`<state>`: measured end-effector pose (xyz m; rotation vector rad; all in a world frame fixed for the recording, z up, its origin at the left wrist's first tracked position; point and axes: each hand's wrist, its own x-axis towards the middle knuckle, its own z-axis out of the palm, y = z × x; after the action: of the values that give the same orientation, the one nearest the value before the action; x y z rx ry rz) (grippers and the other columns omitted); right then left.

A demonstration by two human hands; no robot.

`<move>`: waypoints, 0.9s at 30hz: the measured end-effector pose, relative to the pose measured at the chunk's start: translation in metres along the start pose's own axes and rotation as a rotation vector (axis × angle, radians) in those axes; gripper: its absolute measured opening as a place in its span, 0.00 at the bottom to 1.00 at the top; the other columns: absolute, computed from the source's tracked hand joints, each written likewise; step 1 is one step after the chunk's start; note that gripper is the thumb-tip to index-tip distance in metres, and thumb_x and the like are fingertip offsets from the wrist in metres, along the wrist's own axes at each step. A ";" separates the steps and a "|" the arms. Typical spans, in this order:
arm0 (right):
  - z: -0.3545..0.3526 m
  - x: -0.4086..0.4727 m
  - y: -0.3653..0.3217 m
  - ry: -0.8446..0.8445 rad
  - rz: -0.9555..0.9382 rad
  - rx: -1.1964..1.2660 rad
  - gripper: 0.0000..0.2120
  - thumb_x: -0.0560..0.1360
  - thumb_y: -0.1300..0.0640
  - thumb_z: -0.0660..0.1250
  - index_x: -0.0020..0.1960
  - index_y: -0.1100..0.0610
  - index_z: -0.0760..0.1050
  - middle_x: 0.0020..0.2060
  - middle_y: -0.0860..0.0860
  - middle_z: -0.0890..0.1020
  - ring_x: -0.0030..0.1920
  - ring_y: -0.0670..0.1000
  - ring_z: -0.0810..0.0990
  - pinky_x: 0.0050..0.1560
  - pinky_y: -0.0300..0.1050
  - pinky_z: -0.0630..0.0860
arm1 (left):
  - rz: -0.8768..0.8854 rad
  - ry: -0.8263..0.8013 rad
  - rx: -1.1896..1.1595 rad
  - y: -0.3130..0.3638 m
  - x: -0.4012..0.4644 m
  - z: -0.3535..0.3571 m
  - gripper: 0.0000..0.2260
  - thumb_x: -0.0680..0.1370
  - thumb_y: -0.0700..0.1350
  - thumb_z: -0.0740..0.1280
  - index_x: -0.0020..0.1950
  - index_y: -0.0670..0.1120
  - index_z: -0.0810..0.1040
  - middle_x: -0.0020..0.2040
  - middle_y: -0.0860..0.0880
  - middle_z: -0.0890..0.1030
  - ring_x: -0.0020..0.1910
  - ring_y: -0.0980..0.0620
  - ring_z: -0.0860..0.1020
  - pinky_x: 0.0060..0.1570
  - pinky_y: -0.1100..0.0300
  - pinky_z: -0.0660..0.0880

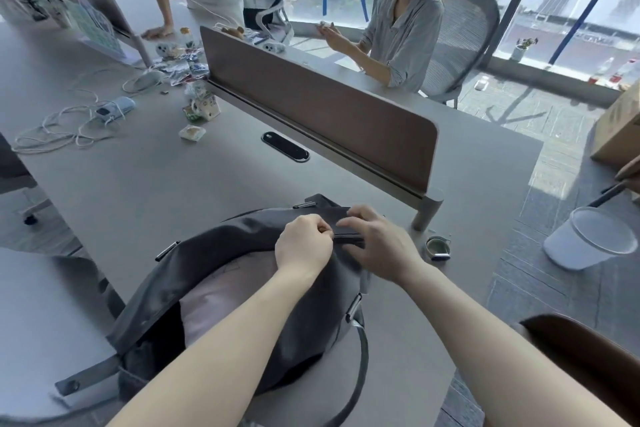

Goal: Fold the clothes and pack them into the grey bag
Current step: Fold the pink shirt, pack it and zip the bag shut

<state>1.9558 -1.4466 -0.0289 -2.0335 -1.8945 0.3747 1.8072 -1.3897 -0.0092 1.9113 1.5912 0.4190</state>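
Grey fabric fills the near edge of the surface, where the grey bag lies on its side with its mouth partly agape and a pale pink garment packed inside. I judge the folding done and the closing step in hand: my left hand is pinched shut at the end of the zipper, seemingly on the pull (the tab itself is hidden under the fingertips, so I cannot tell for certain), while my right hand lies curled over the far end of the bag, fingers pressing the cloth down beside the zipper track rather than fully closed on anything. Next, I reckon, the move calls for drawing the slider along the open seam toward me, with the right hand's grip keeping the fabric taut so the teeth meet and the garment does not catch. A small watch sits just beside the bag, clear of the work.
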 end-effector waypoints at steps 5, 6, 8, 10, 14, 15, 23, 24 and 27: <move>0.013 0.008 -0.010 0.015 -0.003 -0.048 0.10 0.76 0.54 0.62 0.54 0.45 0.79 0.54 0.43 0.79 0.55 0.50 0.77 0.44 0.44 0.72 | 0.008 0.013 -0.110 -0.006 -0.006 -0.006 0.04 0.73 0.46 0.67 0.39 0.50 0.81 0.40 0.53 0.83 0.45 0.50 0.79 0.45 0.57 0.75; 0.014 0.008 -0.010 0.032 0.008 -0.043 0.10 0.76 0.54 0.62 0.52 0.46 0.79 0.52 0.43 0.79 0.53 0.51 0.78 0.44 0.45 0.73 | 0.001 0.031 -0.107 -0.009 -0.008 -0.007 0.05 0.74 0.46 0.67 0.39 0.50 0.80 0.40 0.53 0.83 0.45 0.50 0.79 0.44 0.57 0.75; 0.013 0.008 -0.006 0.057 0.040 -0.028 0.09 0.75 0.55 0.62 0.49 0.47 0.79 0.49 0.44 0.80 0.50 0.53 0.79 0.45 0.46 0.74 | -0.021 0.053 -0.080 -0.018 -0.012 -0.009 0.05 0.75 0.47 0.67 0.39 0.50 0.79 0.42 0.53 0.83 0.44 0.49 0.79 0.43 0.57 0.74; 0.011 0.007 0.001 0.069 0.071 -0.043 0.08 0.75 0.56 0.62 0.48 0.48 0.79 0.48 0.44 0.80 0.49 0.54 0.79 0.45 0.46 0.73 | -0.062 0.061 -0.051 -0.030 -0.015 -0.013 0.05 0.76 0.48 0.66 0.41 0.50 0.78 0.42 0.53 0.82 0.44 0.49 0.78 0.42 0.57 0.73; 0.012 0.007 0.012 0.075 0.146 -0.080 0.09 0.75 0.57 0.61 0.47 0.49 0.80 0.45 0.46 0.80 0.48 0.56 0.79 0.42 0.46 0.70 | -0.146 0.098 0.025 -0.062 -0.022 -0.031 0.05 0.76 0.47 0.65 0.41 0.50 0.78 0.42 0.54 0.81 0.44 0.49 0.78 0.40 0.57 0.70; 0.015 0.007 0.011 0.063 0.165 -0.111 0.09 0.76 0.57 0.61 0.48 0.49 0.79 0.46 0.46 0.80 0.49 0.55 0.78 0.42 0.46 0.70 | -0.154 0.112 0.053 -0.070 -0.025 -0.036 0.05 0.76 0.47 0.65 0.41 0.50 0.78 0.42 0.54 0.81 0.45 0.49 0.78 0.40 0.58 0.69; 0.047 0.009 -0.067 -0.005 -0.323 -0.057 0.19 0.73 0.49 0.68 0.62 0.50 0.77 0.54 0.48 0.80 0.57 0.53 0.74 0.57 0.50 0.71 | -0.089 0.140 -0.030 -0.081 -0.038 -0.055 0.05 0.75 0.48 0.68 0.40 0.49 0.80 0.40 0.53 0.83 0.43 0.50 0.79 0.45 0.54 0.76; 0.053 0.011 -0.076 -0.005 -0.338 -0.048 0.16 0.72 0.50 0.66 0.60 0.50 0.78 0.53 0.47 0.80 0.55 0.53 0.75 0.56 0.50 0.71 | -0.082 0.143 -0.041 -0.080 -0.039 -0.055 0.05 0.75 0.48 0.68 0.40 0.49 0.80 0.40 0.53 0.83 0.43 0.50 0.79 0.45 0.54 0.76; 0.060 0.019 -0.082 -0.004 -0.316 -0.019 0.10 0.73 0.52 0.61 0.49 0.50 0.80 0.46 0.46 0.81 0.49 0.54 0.77 0.50 0.47 0.68 | -0.099 0.180 -0.015 -0.082 -0.043 -0.058 0.05 0.75 0.48 0.68 0.40 0.50 0.79 0.41 0.54 0.83 0.44 0.50 0.79 0.46 0.54 0.76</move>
<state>1.8582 -1.4194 -0.0491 -1.7039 -2.1828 0.2796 1.6999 -1.4089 -0.0109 1.8172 1.7840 0.5722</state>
